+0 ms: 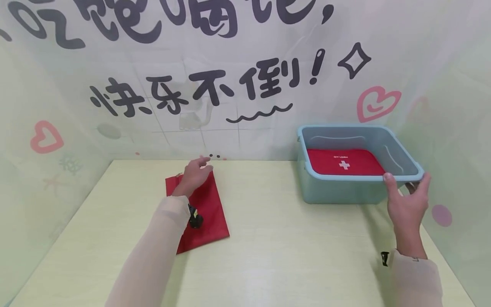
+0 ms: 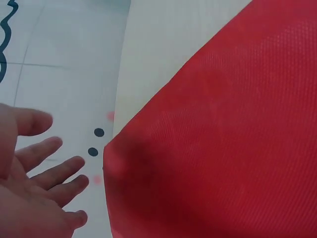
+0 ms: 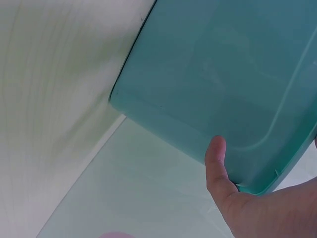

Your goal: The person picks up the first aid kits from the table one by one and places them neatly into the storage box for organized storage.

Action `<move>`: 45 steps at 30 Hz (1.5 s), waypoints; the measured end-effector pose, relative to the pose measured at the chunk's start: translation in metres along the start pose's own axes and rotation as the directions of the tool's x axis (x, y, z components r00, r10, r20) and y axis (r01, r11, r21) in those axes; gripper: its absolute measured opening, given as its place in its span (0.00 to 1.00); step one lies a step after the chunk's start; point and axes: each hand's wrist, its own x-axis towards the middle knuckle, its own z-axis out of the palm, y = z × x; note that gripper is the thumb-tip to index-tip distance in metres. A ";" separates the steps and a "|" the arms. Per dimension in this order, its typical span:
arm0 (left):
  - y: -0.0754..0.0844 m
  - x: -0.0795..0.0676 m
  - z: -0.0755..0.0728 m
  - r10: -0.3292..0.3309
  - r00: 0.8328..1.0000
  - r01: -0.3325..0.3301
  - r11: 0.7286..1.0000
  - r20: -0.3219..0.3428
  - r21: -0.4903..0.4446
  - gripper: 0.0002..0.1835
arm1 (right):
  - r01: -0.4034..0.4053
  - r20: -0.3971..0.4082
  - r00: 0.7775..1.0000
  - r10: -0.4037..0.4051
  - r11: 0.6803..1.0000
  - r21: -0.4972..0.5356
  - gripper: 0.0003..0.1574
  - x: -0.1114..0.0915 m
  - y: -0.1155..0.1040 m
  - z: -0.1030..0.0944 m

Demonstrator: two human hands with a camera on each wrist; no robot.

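Head: lettered wall (image 1: 264, 143) behind bin (image 1: 341, 192)

Smooth plastic bin (image 1: 341, 192) at far right corner of wood-look worktop (image 1: 268, 256); matt, textured cloth pouch (image 1: 211, 213) near the far edge.

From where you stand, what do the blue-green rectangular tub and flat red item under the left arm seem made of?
Blue-green rectangular tub: probably plastic, smooth, faintly glossy, from its rounded, moulded-looking rim. Flat red item: likely matt fabric; fine ribbing shows up close, fibre unclear.
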 end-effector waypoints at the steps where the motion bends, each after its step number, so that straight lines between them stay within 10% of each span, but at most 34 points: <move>1: -0.001 0.000 -0.001 0.005 1.000 -0.006 1.000 0.025 0.021 0.28 | 0.002 -0.001 1.000 -0.002 1.000 0.000 0.43 0.000 0.000 0.000; 23: -0.028 -0.001 -0.030 0.008 0.960 -0.088 0.958 0.281 0.273 0.39 | 0.009 0.005 1.000 -0.009 1.000 0.002 0.42 0.000 0.002 0.000; 36: -0.034 -0.001 -0.035 0.033 0.963 -0.150 0.888 0.266 0.434 0.39 | 0.004 0.013 1.000 -0.003 1.000 -0.001 0.43 0.002 0.003 0.000; 45: -0.031 -0.005 -0.033 0.003 0.977 -0.093 0.906 0.214 0.413 0.42 | 0.024 0.014 1.000 -0.024 1.000 0.001 0.42 0.003 0.003 0.000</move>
